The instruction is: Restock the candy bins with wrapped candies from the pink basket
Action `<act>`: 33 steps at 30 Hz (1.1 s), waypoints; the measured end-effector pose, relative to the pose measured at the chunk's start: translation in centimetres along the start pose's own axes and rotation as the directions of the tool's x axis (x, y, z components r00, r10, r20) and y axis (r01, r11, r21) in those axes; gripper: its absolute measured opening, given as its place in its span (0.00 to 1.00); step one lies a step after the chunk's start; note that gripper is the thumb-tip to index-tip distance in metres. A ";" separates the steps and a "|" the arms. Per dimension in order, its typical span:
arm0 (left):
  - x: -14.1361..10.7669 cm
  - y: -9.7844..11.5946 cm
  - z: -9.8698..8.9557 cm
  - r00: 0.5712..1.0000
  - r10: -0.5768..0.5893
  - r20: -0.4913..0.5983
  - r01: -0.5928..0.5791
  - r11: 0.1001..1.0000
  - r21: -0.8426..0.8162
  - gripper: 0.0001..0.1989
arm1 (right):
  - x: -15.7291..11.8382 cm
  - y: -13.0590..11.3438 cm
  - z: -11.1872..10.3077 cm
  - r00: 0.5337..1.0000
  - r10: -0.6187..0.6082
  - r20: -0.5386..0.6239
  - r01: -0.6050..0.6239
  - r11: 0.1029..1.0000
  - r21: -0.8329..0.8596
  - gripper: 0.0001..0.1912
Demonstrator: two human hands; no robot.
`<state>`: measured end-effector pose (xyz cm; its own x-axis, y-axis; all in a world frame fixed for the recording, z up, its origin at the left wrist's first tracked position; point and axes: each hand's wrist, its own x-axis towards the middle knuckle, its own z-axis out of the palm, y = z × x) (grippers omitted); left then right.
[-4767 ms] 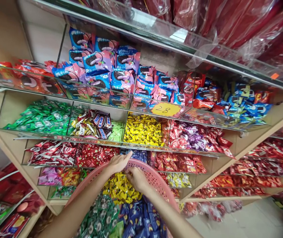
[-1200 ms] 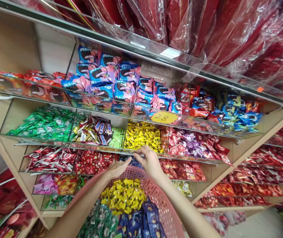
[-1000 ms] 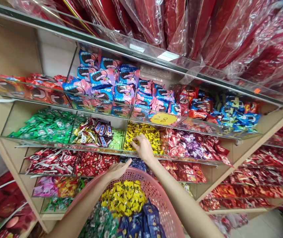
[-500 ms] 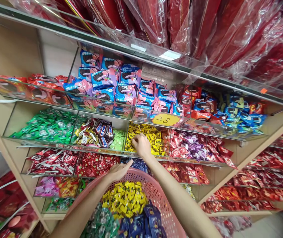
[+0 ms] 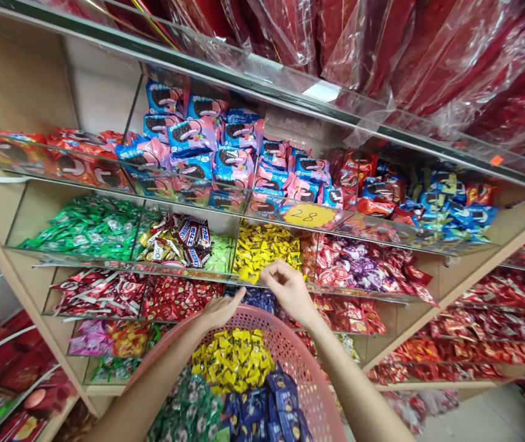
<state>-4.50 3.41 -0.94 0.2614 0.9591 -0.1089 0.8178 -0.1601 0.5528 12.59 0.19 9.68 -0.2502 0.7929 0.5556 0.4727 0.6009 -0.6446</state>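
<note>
A pink perforated plastic basket (image 5: 306, 362) sits low in front of me. In it are yellow-wrapped candies (image 5: 232, 359), green-wrapped candies (image 5: 183, 399) and dark blue packets (image 5: 285, 399). My left hand (image 5: 220, 309) grips the far rim, thumb stretched to the right, the other fingers partly hidden. My right hand (image 5: 287, 291) is above the basket's far rim, at the front edge of a shelf bin of yellow candies (image 5: 269, 245). Its fingers are curled together in a pinch; whatever lies between them is hidden from me.
Glass-divided shelves hold green candies (image 5: 87, 227), Snickers bars (image 5: 193, 236), red packets (image 5: 182, 298) and purple-and-white candies (image 5: 358, 264). Blue-and-pink cookie packs (image 5: 193, 135) lie above, behind a yellow price label (image 5: 308, 215). Red plastic-wrapped goods (image 5: 336, 37) overhang the top shelf.
My right hand has drawn back from over the yellow candies, moving down and right to the bin's front edge. My left hand stays at the basket rim.
</note>
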 end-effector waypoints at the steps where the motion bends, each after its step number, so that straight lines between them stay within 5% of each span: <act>1: 0.0 0.0 0.0 1.000 0.006 0.007 -0.006 1.000 -0.004 0.40 | -1.1 0.1 -0.2 0.996 0.023 0.089 -0.027 0.999 0.046 0.10; 5: 0.1 0.1 -0.1 1.000 -0.007 0.018 0.007 1.000 0.003 0.41 | -4.9 2.1 0.5 0.909 0.100 0.404 -0.143 0.987 0.076 0.07; 8: 0.0 0.4 -0.1 0.999 -0.037 0.015 0.037 0.999 0.030 0.42 | -6.6 4.6 2.8 0.879 0.164 0.448 -0.198 0.980 0.030 0.06; 14: -0.3 0.7 -0.3 1.000 -0.026 0.008 0.025 0.999 0.045 0.42 | -7.5 7.9 7.6 0.912 0.224 0.344 -0.194 0.973 -0.121 0.08; 20: -0.2 0.5 -0.1 1.000 -0.025 -0.017 0.025 0.999 0.025 0.41 | -7.3 8.7 10.1 0.922 0.257 0.290 -0.194 0.953 -0.231 0.07; 33: 0.1 -0.1 0.5 0.998 -0.001 -0.064 0.006 0.997 0.073 0.37 | -8.4 6.9 10.5 0.965 0.261 0.040 -0.243 0.937 -0.249 0.12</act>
<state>-4.23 3.43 -1.42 0.2275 0.9721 -0.0568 0.8547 -0.1714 0.4900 9.11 -1.21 -4.96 -0.1515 0.9255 0.3471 0.7144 0.3452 -0.6087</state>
